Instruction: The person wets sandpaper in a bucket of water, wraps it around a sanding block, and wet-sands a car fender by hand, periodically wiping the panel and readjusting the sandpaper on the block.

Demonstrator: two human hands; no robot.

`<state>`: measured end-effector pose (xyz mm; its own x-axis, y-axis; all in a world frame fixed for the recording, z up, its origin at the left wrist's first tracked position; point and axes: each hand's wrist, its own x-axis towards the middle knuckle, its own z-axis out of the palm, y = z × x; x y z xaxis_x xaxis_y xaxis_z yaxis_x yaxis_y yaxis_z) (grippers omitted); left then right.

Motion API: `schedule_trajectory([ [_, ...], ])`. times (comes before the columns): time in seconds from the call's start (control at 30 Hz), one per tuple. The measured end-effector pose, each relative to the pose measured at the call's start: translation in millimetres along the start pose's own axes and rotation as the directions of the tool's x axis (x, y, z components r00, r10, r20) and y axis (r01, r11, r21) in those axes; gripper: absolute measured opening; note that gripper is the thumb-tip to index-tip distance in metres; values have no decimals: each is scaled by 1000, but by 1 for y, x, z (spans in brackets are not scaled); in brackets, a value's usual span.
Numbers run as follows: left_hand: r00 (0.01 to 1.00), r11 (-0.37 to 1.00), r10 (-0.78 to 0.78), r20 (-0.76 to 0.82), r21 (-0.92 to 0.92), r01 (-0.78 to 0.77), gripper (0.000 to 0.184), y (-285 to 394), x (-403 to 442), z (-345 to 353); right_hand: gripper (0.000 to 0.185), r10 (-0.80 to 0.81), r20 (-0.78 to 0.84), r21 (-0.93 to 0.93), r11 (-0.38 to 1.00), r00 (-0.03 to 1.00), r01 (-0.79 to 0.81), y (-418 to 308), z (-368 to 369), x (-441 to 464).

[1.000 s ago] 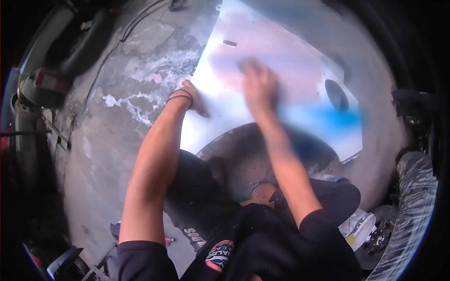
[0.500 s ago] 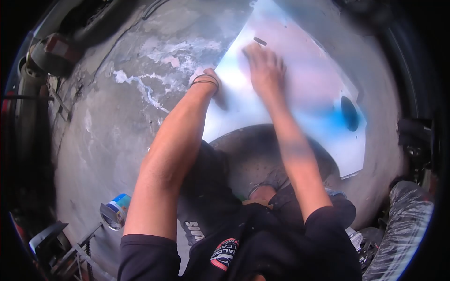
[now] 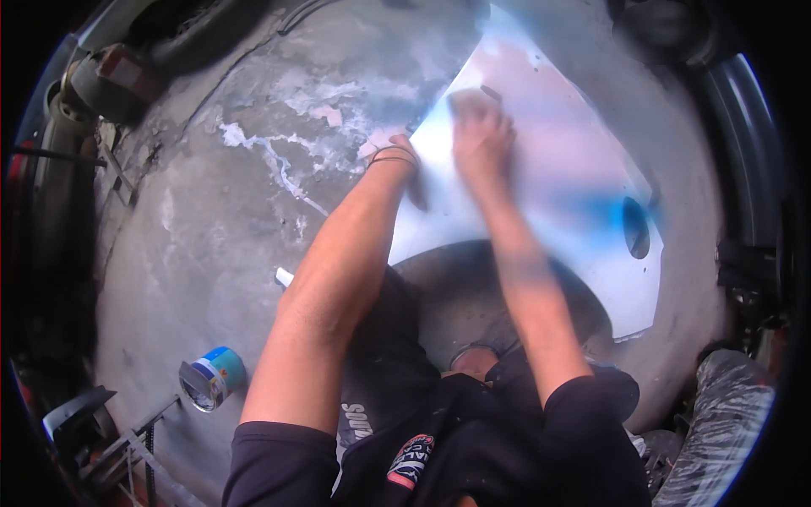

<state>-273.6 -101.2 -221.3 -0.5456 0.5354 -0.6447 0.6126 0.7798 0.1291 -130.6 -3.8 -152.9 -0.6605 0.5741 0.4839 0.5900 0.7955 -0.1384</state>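
A white car fender (image 3: pixel 431 224) with pinkish and blue patches lies on the floor in front of me, its curved wheel arch towards my body. My left hand (image 3: pixel 410 173), with thin bands at the wrist, is closed around the fender's left edge; some of its fingers are hidden. Against the upper left of the fender's face, my right hand (image 3: pixel 483 139) is bent and smeared by motion. A greyish patch shows at its fingertips, too blurred to name. A small dark slot (image 3: pixel 490 92) is just beyond those fingers, and an oval hole (image 3: pixel 635 228) is in the blue area at right.
A blue-labelled tin (image 3: pixel 218 376) stands on the concrete floor (image 3: pixel 194 296) to my left. Metal stand bars (image 3: pixel 152 431) are at lower left. A plastic-wrapped object (image 3: pixel 718 431) lies at lower right. Dark car parts line both sides.
My right hand has shifted slightly towards me along the fender, away from the slot. My left hand keeps its place at the edge. The whole view has shifted a little.
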Motion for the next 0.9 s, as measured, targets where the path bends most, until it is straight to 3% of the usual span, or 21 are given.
schedule_trajectory([
  [0.1,1000,999,24,17,33,-25,114,2,-12,-7,51,-209,68,24,978,976,207,-19,1,-59],
  [0.13,999,999,28,16,41,-28,121,1,-15,-10,51,-208,61,30,978,976,207,-15,4,-47],
  [0.2,999,998,28,24,48,-29,134,0,-21,-12,47,-71,88,-124,989,994,82,10,9,-7],
  [0.3,999,998,15,36,54,-17,155,-3,-25,-13,44,42,138,-20,999,989,-40,18,-3,41],
  [0.4,998,997,46,39,60,-48,157,2,-24,-18,37,-22,-17,-78,997,1000,21,-11,-10,12],
  [0.43,996,992,80,25,92,-82,157,1,-41,-24,38,-147,-95,-16,989,985,146,-15,0,-15],
  [0.5,993,985,113,19,129,-115,157,0,-39,-23,36,-249,-59,-6,968,967,249,-27,10,-52],
  [0.6,992,987,114,45,105,-118,159,-6,-15,-8,45,-144,94,-37,988,985,148,-21,-3,-18],
  [0.73,993,987,97,69,118,-105,153,-1,-40,-26,43,-77,54,53,996,996,74,-7,-4,-7],
  [0.8,988,986,122,91,100,-131,146,1,-62,-43,34,-276,70,38,961,959,274,7,-34,-50],
  [0.83,984,985,140,110,83,-150,143,3,-68,-48,34,-273,82,25,962,958,272,20,-53,-68],
  [0.9,970,983,148,192,79,-166,138,6,-81,-62,34,-418,46,227,889,908,398,40,-85,-100],
])
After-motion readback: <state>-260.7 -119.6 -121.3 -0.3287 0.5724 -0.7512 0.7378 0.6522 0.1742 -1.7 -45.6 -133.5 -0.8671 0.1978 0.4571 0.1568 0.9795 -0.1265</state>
